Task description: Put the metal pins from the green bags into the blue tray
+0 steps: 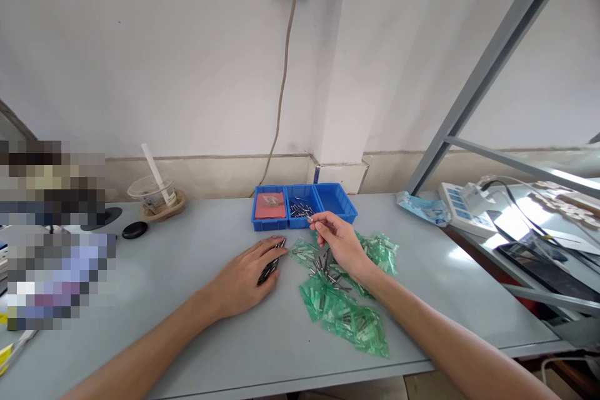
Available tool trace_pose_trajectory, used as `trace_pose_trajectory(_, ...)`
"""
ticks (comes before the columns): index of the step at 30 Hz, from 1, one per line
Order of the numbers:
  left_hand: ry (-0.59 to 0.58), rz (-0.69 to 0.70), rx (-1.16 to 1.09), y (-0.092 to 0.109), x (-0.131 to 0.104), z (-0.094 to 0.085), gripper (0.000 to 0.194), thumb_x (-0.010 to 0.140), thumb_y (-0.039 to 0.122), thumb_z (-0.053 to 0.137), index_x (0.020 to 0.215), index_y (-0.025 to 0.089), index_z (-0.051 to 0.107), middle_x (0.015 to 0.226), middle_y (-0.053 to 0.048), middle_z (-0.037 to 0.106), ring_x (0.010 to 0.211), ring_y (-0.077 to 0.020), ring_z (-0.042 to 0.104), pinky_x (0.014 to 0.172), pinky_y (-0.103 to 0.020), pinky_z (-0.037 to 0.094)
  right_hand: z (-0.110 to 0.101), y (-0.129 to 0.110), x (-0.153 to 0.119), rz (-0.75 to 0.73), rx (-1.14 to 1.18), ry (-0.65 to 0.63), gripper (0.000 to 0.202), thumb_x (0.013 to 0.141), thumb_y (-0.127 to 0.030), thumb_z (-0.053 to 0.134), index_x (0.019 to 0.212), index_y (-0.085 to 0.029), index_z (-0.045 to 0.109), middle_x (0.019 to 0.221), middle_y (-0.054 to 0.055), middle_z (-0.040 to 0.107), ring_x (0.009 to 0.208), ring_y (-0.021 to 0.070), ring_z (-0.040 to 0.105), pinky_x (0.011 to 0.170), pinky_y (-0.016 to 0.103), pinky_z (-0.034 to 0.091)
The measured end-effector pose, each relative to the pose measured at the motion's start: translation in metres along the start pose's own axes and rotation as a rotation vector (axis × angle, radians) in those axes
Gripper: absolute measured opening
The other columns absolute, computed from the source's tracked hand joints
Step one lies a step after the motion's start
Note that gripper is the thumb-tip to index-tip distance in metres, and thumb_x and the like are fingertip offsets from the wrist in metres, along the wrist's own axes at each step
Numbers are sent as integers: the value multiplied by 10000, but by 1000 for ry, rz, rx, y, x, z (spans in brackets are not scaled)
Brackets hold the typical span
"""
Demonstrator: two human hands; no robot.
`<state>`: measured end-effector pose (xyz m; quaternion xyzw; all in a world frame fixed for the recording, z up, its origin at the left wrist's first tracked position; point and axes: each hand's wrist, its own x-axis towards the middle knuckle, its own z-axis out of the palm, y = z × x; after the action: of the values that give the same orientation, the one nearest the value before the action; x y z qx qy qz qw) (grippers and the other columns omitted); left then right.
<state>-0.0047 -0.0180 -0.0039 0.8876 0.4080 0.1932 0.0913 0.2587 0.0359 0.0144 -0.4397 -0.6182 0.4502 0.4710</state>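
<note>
My left hand rests on the grey table, its fingers curled round a bunch of dark, slim metal pins. Over the front edge of the blue bins, my right hand is closed in a pinch on one small metal pin. Loose metal pins lie in a pile below that hand. Green plastic bags with pins in them are spread around the pile, partly hidden by my right wrist. More pins lie in the middle blue bin.
The left blue bin holds a pink packet; the right blue bin stands beside the middle one. A plastic cup and a black round lid are at left. A power strip and metal frame stand at right.
</note>
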Motion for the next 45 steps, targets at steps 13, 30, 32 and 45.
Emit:
trace_pose_trajectory(13,-45,-30,23,2,-1,-3,484,1028,235,497,1508,294,508,1669,-21,393,1530,-237,400,1259,-450,383,-2,-6,-3,150,336,-53,332,892,-523,747,943,-203,678,831,9,613,615,113,441,538,261,329)
trace_pose_trajectory(30,33,6,24,-2,-1,-3,459,1050,354,543,1508,324,521,1594,-35,490,1436,-278,502,1191,-484,462,0,-3,-2,13,14,17,289,942,-528,665,998,-249,618,858,8,612,679,169,558,531,278,396)
trace_pose_trajectory(32,38,1,17,-3,-1,-2,454,1055,376,543,1505,321,524,1588,-36,498,1426,-278,513,1187,-480,465,-1,-4,-3,0,-31,3,252,950,-500,669,986,-251,644,793,-6,570,676,174,540,567,293,413)
trace_pose_trajectory(45,44,-6,8,-4,1,-1,424,1064,389,541,1480,304,548,1552,-61,531,1398,-281,535,1164,-486,481,2,-13,-10,-91,-131,-43,211,953,-469,689,943,-261,717,871,19,651,726,187,549,656,321,416)
